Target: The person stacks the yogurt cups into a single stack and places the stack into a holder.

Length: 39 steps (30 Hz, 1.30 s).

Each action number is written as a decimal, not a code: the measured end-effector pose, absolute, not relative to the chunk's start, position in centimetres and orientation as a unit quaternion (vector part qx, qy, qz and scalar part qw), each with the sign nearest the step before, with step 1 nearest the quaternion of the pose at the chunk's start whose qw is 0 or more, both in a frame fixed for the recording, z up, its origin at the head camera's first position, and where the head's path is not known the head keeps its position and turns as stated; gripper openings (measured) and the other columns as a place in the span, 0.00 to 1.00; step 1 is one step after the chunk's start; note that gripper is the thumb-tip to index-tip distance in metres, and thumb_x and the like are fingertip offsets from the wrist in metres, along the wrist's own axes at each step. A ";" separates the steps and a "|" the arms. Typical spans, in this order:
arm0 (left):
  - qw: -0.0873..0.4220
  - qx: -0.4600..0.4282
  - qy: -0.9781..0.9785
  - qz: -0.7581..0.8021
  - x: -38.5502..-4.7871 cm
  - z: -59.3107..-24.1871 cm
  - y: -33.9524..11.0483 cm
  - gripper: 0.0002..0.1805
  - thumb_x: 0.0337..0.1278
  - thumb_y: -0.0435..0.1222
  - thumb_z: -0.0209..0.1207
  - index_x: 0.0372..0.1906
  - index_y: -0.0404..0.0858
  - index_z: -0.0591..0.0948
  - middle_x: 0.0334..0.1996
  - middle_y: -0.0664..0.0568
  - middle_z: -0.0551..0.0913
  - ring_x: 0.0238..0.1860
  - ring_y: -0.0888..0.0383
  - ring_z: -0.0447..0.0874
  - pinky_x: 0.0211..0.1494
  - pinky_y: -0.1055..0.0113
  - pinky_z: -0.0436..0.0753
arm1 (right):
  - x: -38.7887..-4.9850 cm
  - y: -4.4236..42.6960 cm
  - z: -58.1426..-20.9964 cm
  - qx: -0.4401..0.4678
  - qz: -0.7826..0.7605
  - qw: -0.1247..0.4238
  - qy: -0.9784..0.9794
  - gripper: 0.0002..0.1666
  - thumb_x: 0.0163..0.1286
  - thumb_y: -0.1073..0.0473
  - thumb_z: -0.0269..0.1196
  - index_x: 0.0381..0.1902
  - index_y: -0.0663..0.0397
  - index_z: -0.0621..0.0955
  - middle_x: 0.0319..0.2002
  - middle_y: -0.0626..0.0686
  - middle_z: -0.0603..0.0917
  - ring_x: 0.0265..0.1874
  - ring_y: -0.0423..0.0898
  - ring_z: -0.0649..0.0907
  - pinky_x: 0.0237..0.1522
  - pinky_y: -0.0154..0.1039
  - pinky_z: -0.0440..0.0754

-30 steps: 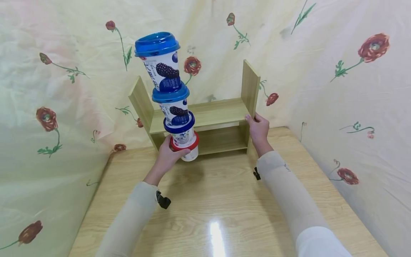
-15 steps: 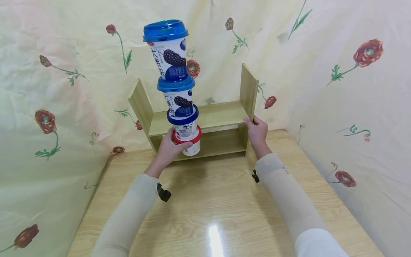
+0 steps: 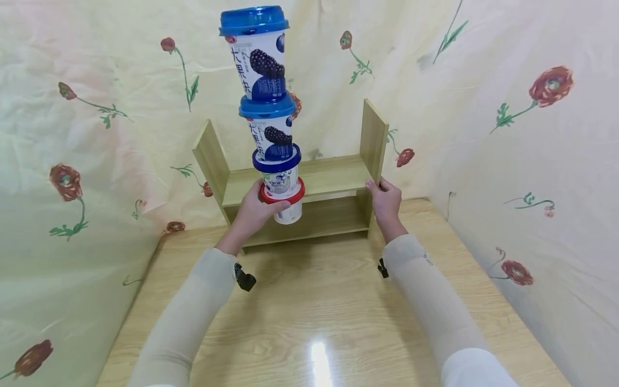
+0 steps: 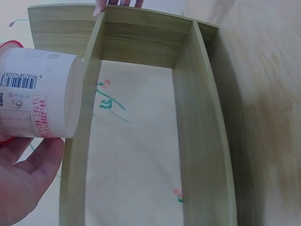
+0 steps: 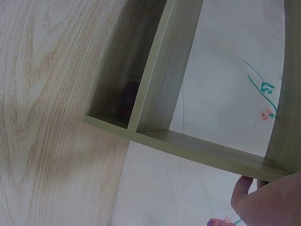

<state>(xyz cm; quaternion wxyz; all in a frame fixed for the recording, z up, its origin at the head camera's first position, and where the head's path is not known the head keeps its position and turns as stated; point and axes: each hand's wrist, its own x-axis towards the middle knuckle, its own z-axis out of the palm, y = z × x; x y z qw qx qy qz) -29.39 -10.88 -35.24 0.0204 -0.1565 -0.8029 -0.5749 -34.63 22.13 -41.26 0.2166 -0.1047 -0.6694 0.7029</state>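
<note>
My left hand (image 3: 253, 210) holds the bottom of a tall stack of yogurt cups, its thumb across the front. It grips the lowest white cup (image 3: 289, 214), which has a red lid. On it sits a cup with a dark blue lid (image 3: 278, 163). Above come a blackberry yogurt cup (image 3: 273, 137) and a larger blackberry yogurt cup (image 3: 263, 64), both with bright blue lids. The stack leans slightly and hangs in front of a small wooden shelf (image 3: 333, 174). In the left wrist view the white cup's base is beside the upper board. My right hand (image 3: 387, 203) grips the shelf's right side panel (image 3: 373, 134).
The shelf stands at the back of a wood-grain table (image 3: 309, 301), near a flower-patterned cloth wall (image 3: 319, 64). Its left side panel (image 3: 213, 156) rises behind my left hand. More patterned cloth hangs at both sides. Each wrist carries a black camera mount.
My left hand has raised the stack and moved it slightly right and toward the shelf. My right hand keeps its hold on the side panel; the view has shifted a little.
</note>
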 end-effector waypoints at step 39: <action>0.020 -0.169 -0.808 -0.564 -34.7 -32.7 -8.5 0.49 0.50 0.55 0.73 0.74 0.45 0.63 0.66 0.52 0.74 0.62 0.50 0.75 0.66 0.48 0.75 | -34.3 22.2 -41.3 -0.095 0.705 0.220 -0.668 0.27 0.70 0.57 0.68 0.64 0.63 0.78 0.60 0.64 0.81 0.59 0.52 0.80 0.63 0.41 0.76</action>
